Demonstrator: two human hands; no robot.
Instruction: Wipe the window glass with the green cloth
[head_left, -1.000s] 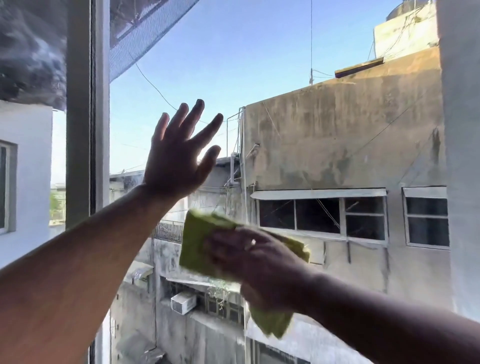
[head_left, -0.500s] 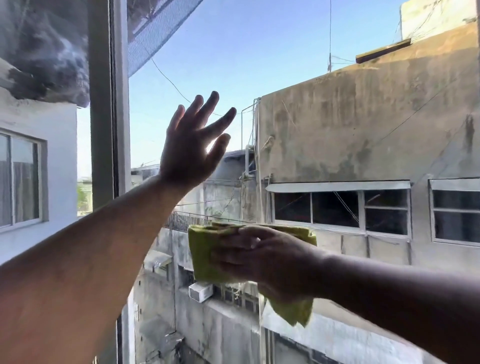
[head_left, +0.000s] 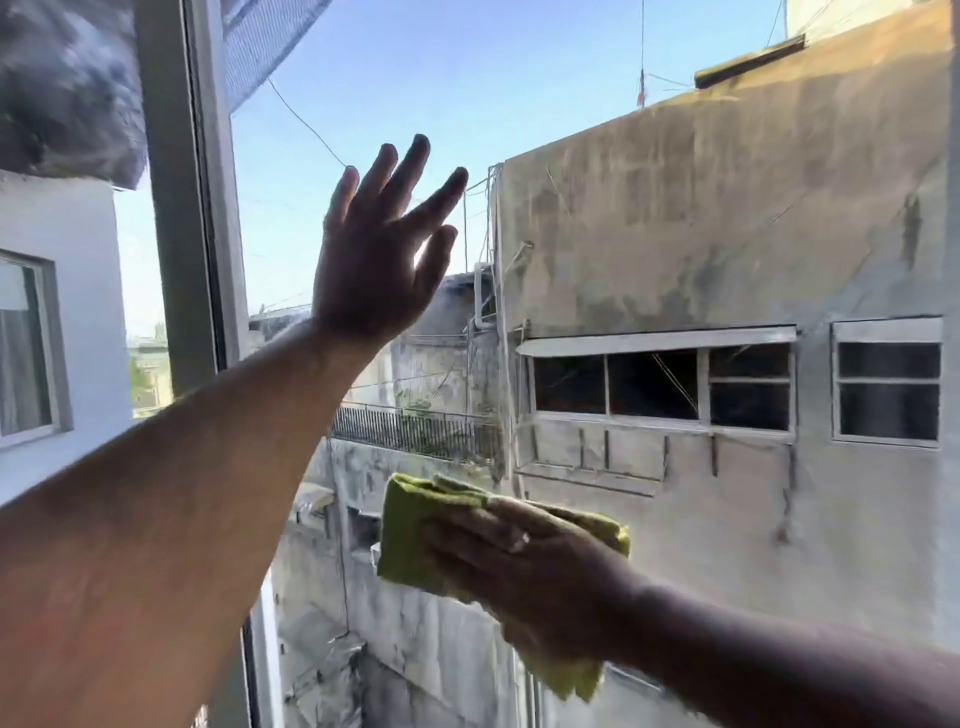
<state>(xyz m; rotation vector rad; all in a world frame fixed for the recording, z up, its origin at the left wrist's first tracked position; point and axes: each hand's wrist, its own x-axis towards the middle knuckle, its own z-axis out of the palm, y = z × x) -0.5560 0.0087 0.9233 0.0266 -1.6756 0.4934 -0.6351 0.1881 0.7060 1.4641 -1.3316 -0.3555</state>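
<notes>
The window glass (head_left: 597, 130) fills most of the view, with sky and a stained concrete building behind it. My right hand (head_left: 524, 577) presses a folded green cloth (head_left: 410, 530) flat against the lower middle of the pane; the cloth's lower corner hangs below my palm. My left hand (head_left: 379, 260) is raised higher and to the left, fingers spread, palm toward the glass and apparently touching it, holding nothing.
A grey vertical window frame (head_left: 192, 208) stands at the left, beside my left forearm. Beyond it is another pane showing a white building. Outside, far below, are a railing, walls and windows of the neighbouring building (head_left: 727, 260).
My right hand with the cloth has slid downward on the glass. My left hand stays spread at about the same place; the view has shifted a little to the left.
</notes>
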